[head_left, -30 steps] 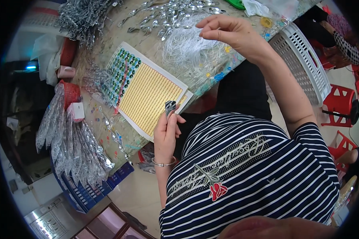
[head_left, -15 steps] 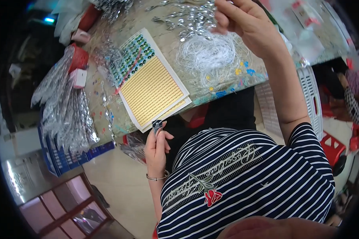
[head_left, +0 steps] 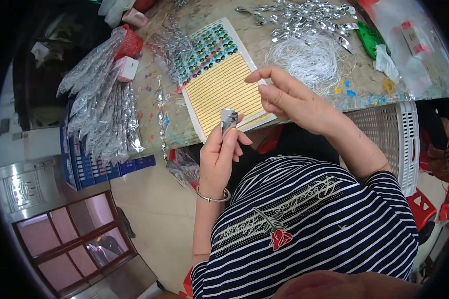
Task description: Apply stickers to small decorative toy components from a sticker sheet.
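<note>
My left hand is closed on a small shiny silver strip, its end sticking up between thumb and fingers. Opposite it, over the sheet, my right hand has its thumb and forefinger curled close together; anything between them is too small to make out. Beneath both hands lies a sheet of yellow strips with rows of round green-blue stickers on its far part. Beyond my right hand is a tangle of white thread, with a pile of twisted silver pieces behind it.
Plastic-wrapped silver bundles hang over the table's left edge beside a red basket and small box. A green object lies at right. A white plastic crate stands below the table's right side.
My right hand has come down from near the silver pile towards my left hand. My left hand has risen over the sheet's near edge with the silver strip. The view has shifted.
</note>
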A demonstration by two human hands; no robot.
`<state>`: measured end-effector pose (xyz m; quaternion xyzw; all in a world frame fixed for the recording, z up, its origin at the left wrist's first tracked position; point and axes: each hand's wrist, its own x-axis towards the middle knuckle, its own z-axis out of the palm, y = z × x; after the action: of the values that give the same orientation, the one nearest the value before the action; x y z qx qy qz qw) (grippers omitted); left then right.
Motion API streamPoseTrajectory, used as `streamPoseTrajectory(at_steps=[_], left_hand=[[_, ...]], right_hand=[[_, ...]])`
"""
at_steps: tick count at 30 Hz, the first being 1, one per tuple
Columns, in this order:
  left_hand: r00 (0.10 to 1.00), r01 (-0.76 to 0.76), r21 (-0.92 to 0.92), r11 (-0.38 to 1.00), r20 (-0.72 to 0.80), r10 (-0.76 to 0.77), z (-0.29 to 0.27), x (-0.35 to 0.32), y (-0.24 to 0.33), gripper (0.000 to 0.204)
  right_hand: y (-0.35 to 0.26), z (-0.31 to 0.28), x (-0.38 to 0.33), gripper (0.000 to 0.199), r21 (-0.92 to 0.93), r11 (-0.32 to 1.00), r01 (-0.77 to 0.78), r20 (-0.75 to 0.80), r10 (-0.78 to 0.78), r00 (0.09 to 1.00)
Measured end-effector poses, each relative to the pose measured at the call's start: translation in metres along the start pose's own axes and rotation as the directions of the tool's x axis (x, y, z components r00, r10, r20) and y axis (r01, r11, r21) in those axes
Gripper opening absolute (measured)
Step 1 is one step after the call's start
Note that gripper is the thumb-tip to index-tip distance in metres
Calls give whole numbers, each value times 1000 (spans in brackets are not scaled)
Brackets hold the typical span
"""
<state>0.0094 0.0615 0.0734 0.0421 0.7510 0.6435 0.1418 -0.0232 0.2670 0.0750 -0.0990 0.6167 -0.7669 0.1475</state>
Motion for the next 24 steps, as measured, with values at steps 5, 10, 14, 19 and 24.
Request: streamPoseTrajectory(at_steps=[5,10,14,19,24], left_hand=[[999,53,-86,995,19,-51,-22,10,6,32],[995,-98,-205,974,-34,93,-35,19,-19,35],[983,-127,-147,981,-148,106,-39,23,-22,22],[979,-93,-84,992,-188,76,-40,29,-25,8],[981,-94,-74,993,-177,80,-39,35,-29,7]], right_hand=[[10,36,14,32,-50,996,-76,29,78,997],[15,59,34,31,-216,973,-82,24,89,996],[25,68,40,30,-382,924,-28,-24,21,1000],[29,65,46,30,-423,905,-36,-17,31,999],[28,58,46,30,-415,909,-46,1,51,999]])
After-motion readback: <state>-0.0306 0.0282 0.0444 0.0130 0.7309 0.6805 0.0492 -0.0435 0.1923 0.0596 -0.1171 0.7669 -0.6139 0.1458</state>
